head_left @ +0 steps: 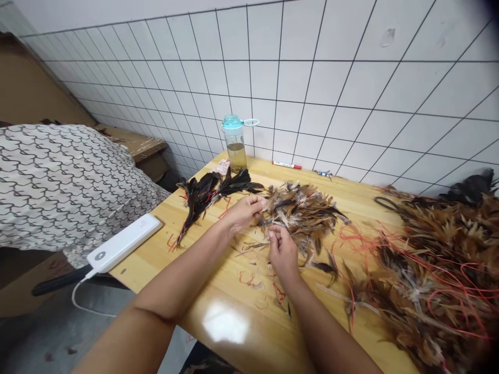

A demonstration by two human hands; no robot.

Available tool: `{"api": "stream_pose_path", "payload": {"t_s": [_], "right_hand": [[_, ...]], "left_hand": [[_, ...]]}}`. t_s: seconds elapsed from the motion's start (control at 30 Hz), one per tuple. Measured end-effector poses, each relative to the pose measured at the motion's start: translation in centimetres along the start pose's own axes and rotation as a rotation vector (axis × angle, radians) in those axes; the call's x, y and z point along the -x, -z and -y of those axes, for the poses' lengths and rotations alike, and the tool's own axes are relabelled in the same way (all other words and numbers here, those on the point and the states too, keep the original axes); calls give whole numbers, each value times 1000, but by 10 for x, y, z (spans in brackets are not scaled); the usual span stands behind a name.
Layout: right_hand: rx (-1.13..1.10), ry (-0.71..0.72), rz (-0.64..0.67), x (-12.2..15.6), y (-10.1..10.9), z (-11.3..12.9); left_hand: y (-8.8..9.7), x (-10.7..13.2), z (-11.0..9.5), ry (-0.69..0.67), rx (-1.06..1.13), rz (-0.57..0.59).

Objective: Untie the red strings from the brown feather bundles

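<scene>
A loose heap of brown, black and whitish feathers lies on the wooden table. At its left edge my left hand is closed, thumb and fingers pinched on feathers. My right hand is closed near the front edge of the heap, fingers curled and thumb against them; whatever is in this pinch is too small to make out. Behind and left of my left hand lies a bunch of black feathers with red string on it. Bits of red string are scattered in front.
A large pile of brown feathers tangled with red string covers the right side. A bottle of yellowish liquid and a red marker are near the tiled wall. A white power bank with cable overlaps the left edge.
</scene>
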State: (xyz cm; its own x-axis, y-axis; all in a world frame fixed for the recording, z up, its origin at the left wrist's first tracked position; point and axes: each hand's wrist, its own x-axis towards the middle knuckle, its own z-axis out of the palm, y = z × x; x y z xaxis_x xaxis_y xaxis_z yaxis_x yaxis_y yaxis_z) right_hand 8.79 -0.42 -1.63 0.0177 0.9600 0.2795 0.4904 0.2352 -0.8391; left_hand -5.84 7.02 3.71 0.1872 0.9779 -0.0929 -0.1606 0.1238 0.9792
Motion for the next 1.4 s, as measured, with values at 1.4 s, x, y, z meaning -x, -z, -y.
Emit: {"api": "stream_pose_path", "payload": {"t_s": [1.4], "right_hand": [[-287, -111, 44, -4, -1, -5]], "left_hand": [[-25, 46, 16, -114, -114, -69]]}}
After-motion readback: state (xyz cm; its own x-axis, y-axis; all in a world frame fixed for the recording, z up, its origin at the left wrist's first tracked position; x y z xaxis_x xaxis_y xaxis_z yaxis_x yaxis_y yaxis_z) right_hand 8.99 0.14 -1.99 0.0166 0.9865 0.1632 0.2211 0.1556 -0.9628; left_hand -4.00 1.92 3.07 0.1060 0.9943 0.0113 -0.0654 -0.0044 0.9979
